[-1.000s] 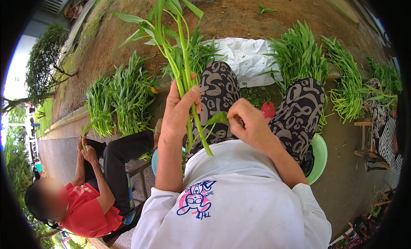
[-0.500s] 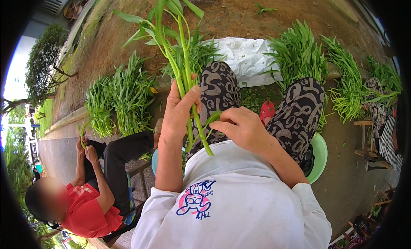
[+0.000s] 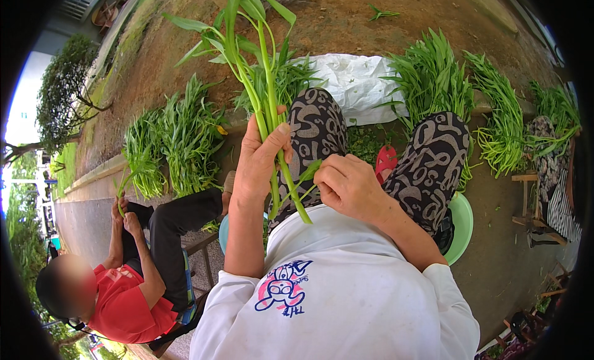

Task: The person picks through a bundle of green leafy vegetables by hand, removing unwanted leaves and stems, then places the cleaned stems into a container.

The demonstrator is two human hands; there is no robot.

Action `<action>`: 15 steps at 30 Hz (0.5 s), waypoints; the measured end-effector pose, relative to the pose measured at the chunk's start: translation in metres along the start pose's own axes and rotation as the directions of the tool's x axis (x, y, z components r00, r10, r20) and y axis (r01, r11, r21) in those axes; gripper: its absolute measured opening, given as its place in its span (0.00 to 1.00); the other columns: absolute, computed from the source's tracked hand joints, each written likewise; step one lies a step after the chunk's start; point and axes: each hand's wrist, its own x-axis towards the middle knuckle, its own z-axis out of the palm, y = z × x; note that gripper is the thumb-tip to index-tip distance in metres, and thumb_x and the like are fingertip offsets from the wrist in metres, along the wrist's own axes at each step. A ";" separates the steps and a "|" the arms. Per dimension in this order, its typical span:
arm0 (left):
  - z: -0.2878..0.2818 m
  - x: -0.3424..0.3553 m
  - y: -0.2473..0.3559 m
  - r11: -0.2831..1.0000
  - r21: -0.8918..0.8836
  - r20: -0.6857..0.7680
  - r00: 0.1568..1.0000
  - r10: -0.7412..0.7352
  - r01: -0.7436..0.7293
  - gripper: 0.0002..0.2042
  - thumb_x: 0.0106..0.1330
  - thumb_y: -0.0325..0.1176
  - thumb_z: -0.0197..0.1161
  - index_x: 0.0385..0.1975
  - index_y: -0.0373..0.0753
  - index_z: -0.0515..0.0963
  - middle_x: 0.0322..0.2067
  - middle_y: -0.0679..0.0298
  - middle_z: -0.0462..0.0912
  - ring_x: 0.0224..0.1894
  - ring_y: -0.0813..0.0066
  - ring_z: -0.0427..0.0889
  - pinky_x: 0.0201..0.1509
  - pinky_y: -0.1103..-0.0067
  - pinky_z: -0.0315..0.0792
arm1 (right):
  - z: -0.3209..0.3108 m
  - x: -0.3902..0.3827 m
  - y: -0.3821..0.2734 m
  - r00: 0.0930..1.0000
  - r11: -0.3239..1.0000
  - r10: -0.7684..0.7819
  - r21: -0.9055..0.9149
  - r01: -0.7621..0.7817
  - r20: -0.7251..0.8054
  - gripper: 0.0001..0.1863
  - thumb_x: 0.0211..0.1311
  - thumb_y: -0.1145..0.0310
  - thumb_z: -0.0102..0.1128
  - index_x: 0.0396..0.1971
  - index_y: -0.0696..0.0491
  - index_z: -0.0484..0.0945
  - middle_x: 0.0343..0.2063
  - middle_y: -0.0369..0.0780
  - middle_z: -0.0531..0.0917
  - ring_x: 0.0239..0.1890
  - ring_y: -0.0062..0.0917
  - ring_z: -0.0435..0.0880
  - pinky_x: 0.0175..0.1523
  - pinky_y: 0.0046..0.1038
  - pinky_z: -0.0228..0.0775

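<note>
Held upright over my left knee are a few stalks of water spinach (image 3: pixel 269 94), thick pale-green stems with long narrow leaves at the top. My left hand (image 3: pixel 258 152) is wrapped round the stems, whose cut ends poke out below it. A small side leaf (image 3: pixel 309 170) hangs off the lower stem. My right hand (image 3: pixel 352 188) is closed at that leaf's tip, with thumb and fingers pinched together just right of the stems. Its fingertips are partly hidden by the knuckles.
Bundles of leafy greens (image 3: pixel 192 140) lie to the left, with more greens (image 3: pixel 430 75) at the right. A white sack (image 3: pixel 352 81) is spread ahead of my knees. One green basin (image 3: pixel 460 227) stands by my right leg. At left a person in a red shirt (image 3: pixel 133 298) sits handling a stalk.
My right hand has moved slightly to the right, and its fingers have curled in more. The side leaf leans a little further that way. My left hand keeps its hold.
</note>
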 end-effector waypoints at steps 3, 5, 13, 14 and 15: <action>0.000 0.000 0.002 1.000 -0.002 0.005 1.000 0.008 -0.008 0.15 0.68 0.32 0.57 0.53 0.41 0.71 0.22 0.69 0.70 0.20 0.81 0.69 0.24 0.85 0.61 | 0.001 -0.002 -0.001 0.994 0.987 0.106 0.120 -0.108 0.025 0.10 0.42 0.79 0.60 0.28 0.52 0.73 0.25 0.36 0.73 0.24 0.29 0.75 0.30 0.27 0.68; 0.001 0.001 0.003 1.000 -0.008 0.009 1.000 0.009 -0.009 0.15 0.68 0.32 0.57 0.53 0.41 0.71 0.22 0.69 0.70 0.20 0.81 0.69 0.23 0.85 0.61 | 0.001 -0.003 -0.003 0.977 0.945 0.208 0.247 -0.215 0.054 0.10 0.44 0.80 0.59 0.29 0.53 0.73 0.25 0.37 0.72 0.23 0.29 0.75 0.30 0.27 0.69; 0.004 0.001 0.006 0.998 -0.052 -0.054 0.998 0.025 -0.028 0.15 0.68 0.32 0.57 0.54 0.41 0.70 0.22 0.70 0.70 0.21 0.82 0.69 0.23 0.85 0.60 | -0.011 0.000 0.000 0.916 0.770 0.395 0.517 -0.373 0.073 0.08 0.49 0.82 0.58 0.30 0.57 0.72 0.27 0.40 0.72 0.24 0.28 0.75 0.30 0.25 0.69; 0.003 0.002 0.005 0.998 -0.059 -0.061 0.998 0.031 -0.035 0.15 0.68 0.32 0.57 0.54 0.41 0.70 0.22 0.70 0.70 0.21 0.82 0.69 0.23 0.85 0.60 | -0.013 0.000 0.002 0.910 0.785 0.411 0.488 -0.382 0.051 0.08 0.50 0.82 0.58 0.30 0.56 0.72 0.28 0.40 0.72 0.24 0.29 0.76 0.30 0.25 0.69; 0.002 0.002 0.004 0.997 -0.062 -0.066 0.997 0.035 -0.039 0.15 0.68 0.32 0.57 0.54 0.41 0.70 0.22 0.70 0.70 0.21 0.81 0.69 0.23 0.85 0.61 | -0.014 -0.001 0.006 0.912 0.840 0.410 0.386 -0.380 0.005 0.08 0.50 0.82 0.58 0.30 0.56 0.72 0.28 0.40 0.73 0.25 0.30 0.76 0.30 0.26 0.69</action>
